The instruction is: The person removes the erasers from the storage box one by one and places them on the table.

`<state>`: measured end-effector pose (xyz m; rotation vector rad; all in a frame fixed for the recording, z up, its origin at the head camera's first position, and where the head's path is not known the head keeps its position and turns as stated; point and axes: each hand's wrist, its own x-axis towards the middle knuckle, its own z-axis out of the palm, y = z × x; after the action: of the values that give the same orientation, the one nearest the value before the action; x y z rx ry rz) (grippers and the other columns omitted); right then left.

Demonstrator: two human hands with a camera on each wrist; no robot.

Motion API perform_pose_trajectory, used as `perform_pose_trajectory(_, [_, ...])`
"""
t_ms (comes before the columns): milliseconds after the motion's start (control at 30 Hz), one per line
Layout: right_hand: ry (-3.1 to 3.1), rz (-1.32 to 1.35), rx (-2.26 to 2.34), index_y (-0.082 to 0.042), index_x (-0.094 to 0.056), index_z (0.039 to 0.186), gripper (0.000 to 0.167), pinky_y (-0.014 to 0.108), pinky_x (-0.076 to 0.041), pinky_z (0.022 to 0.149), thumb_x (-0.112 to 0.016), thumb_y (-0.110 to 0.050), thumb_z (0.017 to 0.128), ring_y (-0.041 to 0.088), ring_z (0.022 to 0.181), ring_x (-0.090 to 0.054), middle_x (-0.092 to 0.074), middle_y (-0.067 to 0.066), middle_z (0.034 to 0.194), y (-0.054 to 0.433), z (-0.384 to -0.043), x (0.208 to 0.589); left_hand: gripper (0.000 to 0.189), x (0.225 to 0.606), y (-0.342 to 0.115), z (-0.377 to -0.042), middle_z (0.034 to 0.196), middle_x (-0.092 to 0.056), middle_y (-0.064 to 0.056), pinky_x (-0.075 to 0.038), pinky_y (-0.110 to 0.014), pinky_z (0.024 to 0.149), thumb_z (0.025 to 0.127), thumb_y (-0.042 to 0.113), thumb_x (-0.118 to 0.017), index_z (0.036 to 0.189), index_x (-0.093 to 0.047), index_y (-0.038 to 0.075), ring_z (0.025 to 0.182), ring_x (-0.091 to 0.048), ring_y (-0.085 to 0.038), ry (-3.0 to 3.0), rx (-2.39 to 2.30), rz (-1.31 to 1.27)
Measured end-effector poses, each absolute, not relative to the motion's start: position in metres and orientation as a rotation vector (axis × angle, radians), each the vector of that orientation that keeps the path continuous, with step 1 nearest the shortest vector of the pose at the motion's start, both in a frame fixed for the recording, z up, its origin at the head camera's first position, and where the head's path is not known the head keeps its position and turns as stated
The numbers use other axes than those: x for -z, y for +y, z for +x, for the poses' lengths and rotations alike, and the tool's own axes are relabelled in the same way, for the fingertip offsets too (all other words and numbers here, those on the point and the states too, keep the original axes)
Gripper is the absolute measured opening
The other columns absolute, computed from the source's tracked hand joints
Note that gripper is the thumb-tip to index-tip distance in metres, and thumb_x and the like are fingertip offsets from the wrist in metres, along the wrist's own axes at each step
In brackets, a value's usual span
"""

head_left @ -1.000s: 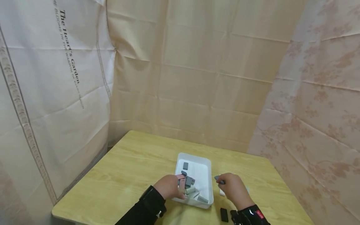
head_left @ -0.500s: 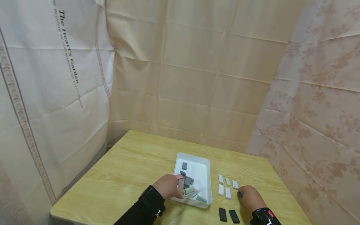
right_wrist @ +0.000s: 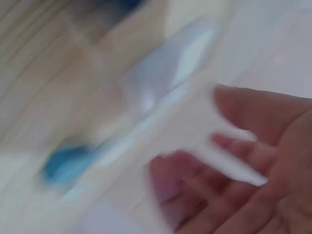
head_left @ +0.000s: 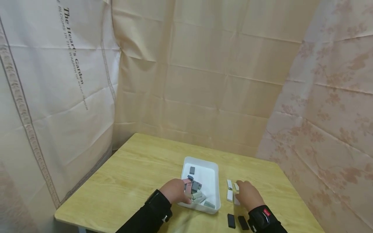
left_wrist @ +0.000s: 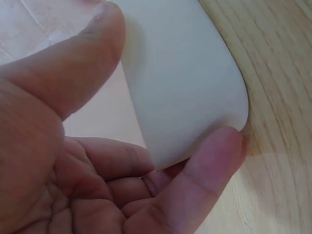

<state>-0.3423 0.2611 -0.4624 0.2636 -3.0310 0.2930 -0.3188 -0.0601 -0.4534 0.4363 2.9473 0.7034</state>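
Observation:
A white rectangular tray [head_left: 214, 194] holds small blocks: pink [head_left: 188, 187], grey [head_left: 196, 186] and pale green [head_left: 197, 195]. My left hand [head_left: 175, 191] grips the tray's near-left corner; the left wrist view has thumb and fingers on either side of the white wall [left_wrist: 185, 87]. To the tray's right, my right hand [head_left: 249, 195] hovers over a group of white blocks [head_left: 230, 195], covering some of them. Its fingers are parted and loosely bent, with nothing between them. A blurred teal piece [right_wrist: 68, 163] lies beyond the fingertips in the right wrist view.
Two black blocks [head_left: 231, 221] lie side by side near the table's front, close to the right wrist. A lone grey block [head_left: 192, 170] sits at the tray's far end. The wooden table [head_left: 140, 168] is backed by hanging cloth [head_left: 201, 81].
My right hand carried a small dark blue-grey piece rightward past the white blocks, let it go, and has moved back left over them. The left hand keeps its grip on the tray.

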Motion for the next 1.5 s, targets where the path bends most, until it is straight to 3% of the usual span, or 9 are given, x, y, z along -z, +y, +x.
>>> perform_pose_trajectory(67, [-2.961,0.45,-0.402,0.001,-0.072,0.124,0.036,0.052,-0.058,0.088,-0.081,-0.007,0.09,0.034,0.099,-0.071,-0.072,0.018,0.109,0.233,-0.338,0.454,0.042,0.452,-0.059,-0.319,0.068,-0.049,0.004,-0.037,-0.03,0.066,0.077,0.038,-0.095,0.073,-0.066,0.008,0.064,-0.043,-0.014,2.951,-0.703,0.448])
perform_pose_trajectory(267, [-2.801,1.044,-0.531,-0.01,-0.081,0.101,0.019,0.031,-0.053,0.073,-0.085,-0.004,0.084,0.015,0.081,-0.064,-0.071,0.003,0.091,0.163,-0.337,0.452,0.043,0.445,-0.059,-0.32,0.065,-0.047,0.006,-0.038,-0.029,0.064,0.078,0.038,-0.095,0.07,-0.063,0.01,0.062,-0.042,-0.013,2.974,-0.695,0.473])
perform_pose_trajectory(467, [-2.772,0.936,-0.47,-0.007,-0.076,0.077,0.011,0.028,-0.041,0.06,-0.085,-0.001,0.073,0.007,0.065,-0.046,-0.061,0.0,0.076,0.135,-0.335,0.465,0.042,0.448,-0.055,-0.32,0.068,-0.053,0.005,-0.04,-0.029,0.065,0.079,0.041,-0.094,0.076,-0.069,0.008,0.063,-0.043,-0.013,2.978,-0.66,0.441])
perform_pose_trajectory(700, [-2.762,0.905,-0.55,-0.007,-0.076,0.076,0.015,0.029,-0.046,0.063,-0.087,0.001,0.07,0.008,0.068,-0.051,-0.065,0.003,0.079,0.139,-0.341,0.467,0.041,0.449,-0.056,-0.322,0.069,-0.057,0.004,-0.041,-0.03,0.066,0.078,0.041,-0.095,0.078,-0.071,0.007,0.064,-0.046,-0.014,2.97,-0.7,0.414])
perform_pose_trajectory(900, [-2.687,0.819,-0.546,-0.012,-0.073,0.079,0.019,0.031,-0.052,0.071,-0.089,-0.001,0.078,0.011,0.078,-0.061,-0.066,-0.002,0.085,0.172,-0.341,0.446,0.045,0.45,-0.055,-0.327,0.072,-0.059,0.002,-0.043,-0.031,0.068,0.077,0.043,-0.095,0.081,-0.07,0.006,0.066,-0.048,-0.015,2.982,-0.692,0.411])
perform_pose_trajectory(1133, [-2.809,0.524,-0.472,-0.012,-0.076,0.082,0.015,0.036,-0.059,0.076,-0.087,-0.002,0.082,0.015,0.086,-0.067,-0.069,0.001,0.095,0.254,-0.347,0.423,0.043,0.448,-0.059,-0.329,0.068,-0.051,0.002,-0.038,-0.031,0.065,0.077,0.041,-0.095,0.077,-0.068,0.007,0.063,-0.045,-0.016,2.976,-0.733,0.386])
perform_pose_trajectory(1267, [-2.924,0.432,-0.396,-0.007,-0.078,0.088,0.008,0.044,-0.058,0.078,-0.084,-0.003,0.085,0.022,0.087,-0.068,-0.071,0.006,0.096,0.31,-0.359,0.427,0.043,0.445,-0.061,-0.326,0.066,-0.049,0.003,-0.037,-0.031,0.065,0.077,0.04,-0.095,0.073,-0.066,0.008,0.062,-0.044,-0.016,2.981,-0.736,0.389])
perform_pose_trajectory(1400, [-2.968,0.353,-0.353,-0.004,-0.078,0.087,0.007,0.049,-0.058,0.078,-0.083,-0.001,0.084,0.028,0.086,-0.07,-0.073,0.008,0.093,0.356,-0.372,0.442,0.043,0.445,-0.062,-0.323,0.068,-0.051,0.002,-0.038,-0.031,0.066,0.078,0.039,-0.094,0.074,-0.066,0.007,0.063,-0.045,-0.016,2.993,-0.726,0.389])
perform_pose_trajectory(1500, [-3.004,0.313,-0.322,-0.006,-0.078,0.083,0.007,0.049,-0.058,0.078,-0.083,-0.001,0.083,0.026,0.083,-0.07,-0.075,0.007,0.089,0.379,-0.376,0.461,0.043,0.449,-0.059,-0.322,0.07,-0.054,0.001,-0.041,-0.032,0.068,0.077,0.039,-0.094,0.076,-0.067,0.006,0.065,-0.046,-0.016,2.988,-0.722,0.387])
